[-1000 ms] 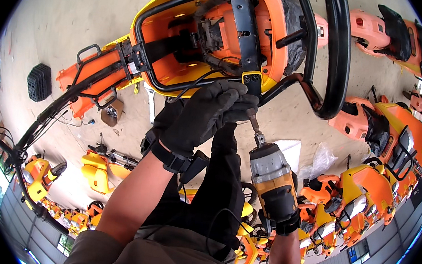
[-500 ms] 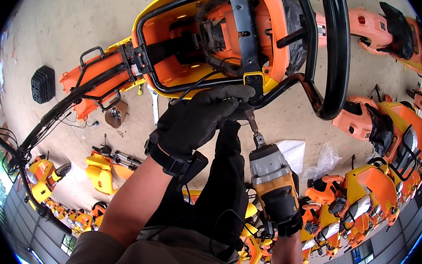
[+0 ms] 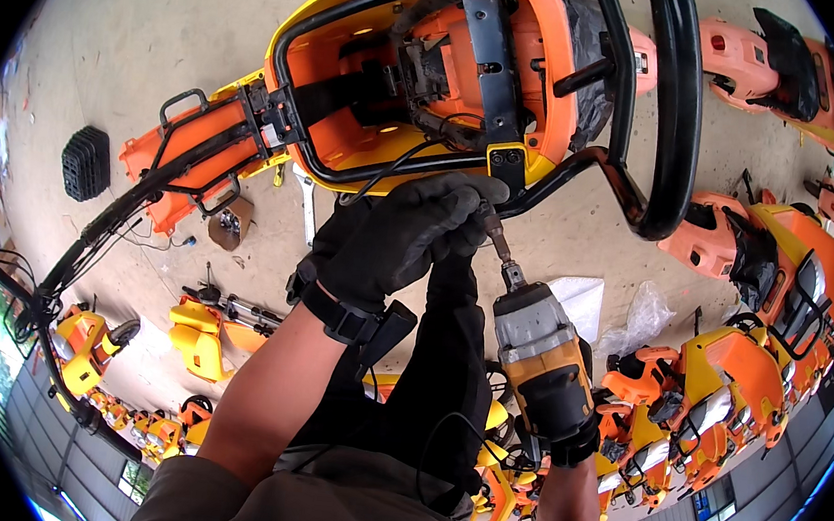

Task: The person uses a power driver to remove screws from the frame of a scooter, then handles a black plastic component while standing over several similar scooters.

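Observation:
My right hand (image 3: 572, 439), gloved in black and mostly hidden, grips a yellow and grey cordless impact wrench (image 3: 540, 351). The tool points up and slightly left. On its nose is a long brown socket bit (image 3: 498, 236). My left hand (image 3: 405, 232), also in a black glove, pinches its fingers together at the bit's tip. Whatever lies between those fingers is hidden. Just beyond them is the yellow and orange scooter body (image 3: 352, 151), with a black crossbar (image 3: 489, 63) bolted across its opening. A thin black cable (image 3: 385, 170) hangs over the near rim.
A thick black tube frame (image 3: 670, 114) curves out on the right. An orange part with black rails (image 3: 194, 147) extends left. Several scooters (image 3: 723, 387) stand right and behind. On the floor lie a black crate (image 3: 85, 164), a small cardboard box (image 3: 230, 222) and plastic sheeting (image 3: 638, 315).
My left fingertips have closed in around the bit's tip. The scooter body sits slightly further right in view. My right hand keeps its hold on the impact wrench.

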Demonstrator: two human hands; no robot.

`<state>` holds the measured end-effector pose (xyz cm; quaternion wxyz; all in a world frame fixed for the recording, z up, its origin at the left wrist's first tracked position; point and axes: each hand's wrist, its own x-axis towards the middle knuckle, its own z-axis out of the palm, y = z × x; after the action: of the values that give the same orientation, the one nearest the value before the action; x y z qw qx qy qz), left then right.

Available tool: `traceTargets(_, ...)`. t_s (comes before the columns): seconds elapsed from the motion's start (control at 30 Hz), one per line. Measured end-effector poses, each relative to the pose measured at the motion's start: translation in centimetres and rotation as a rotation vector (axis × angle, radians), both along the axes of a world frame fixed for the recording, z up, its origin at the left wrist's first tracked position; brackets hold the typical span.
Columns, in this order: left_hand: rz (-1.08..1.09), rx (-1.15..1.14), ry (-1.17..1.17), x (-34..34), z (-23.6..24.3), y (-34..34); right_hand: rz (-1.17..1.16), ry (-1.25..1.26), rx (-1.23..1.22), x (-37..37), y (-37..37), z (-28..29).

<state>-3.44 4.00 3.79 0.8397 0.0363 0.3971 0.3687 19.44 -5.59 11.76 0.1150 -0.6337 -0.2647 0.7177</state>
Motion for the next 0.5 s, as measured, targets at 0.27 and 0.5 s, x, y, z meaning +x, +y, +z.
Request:
traceTargets(0.27, -0.067, 0.001, -0.025, -0.19, -0.21, -0.23, -0.272, 0.094, -0.137, -0.24, -0.21, -0.16)
traceTargets(0.5, -0.080, 0.031, 0.052, -0.61, 0.35, -0.15, 0.109, -0.025, 0.109, -0.63, 0.09, 0.20)
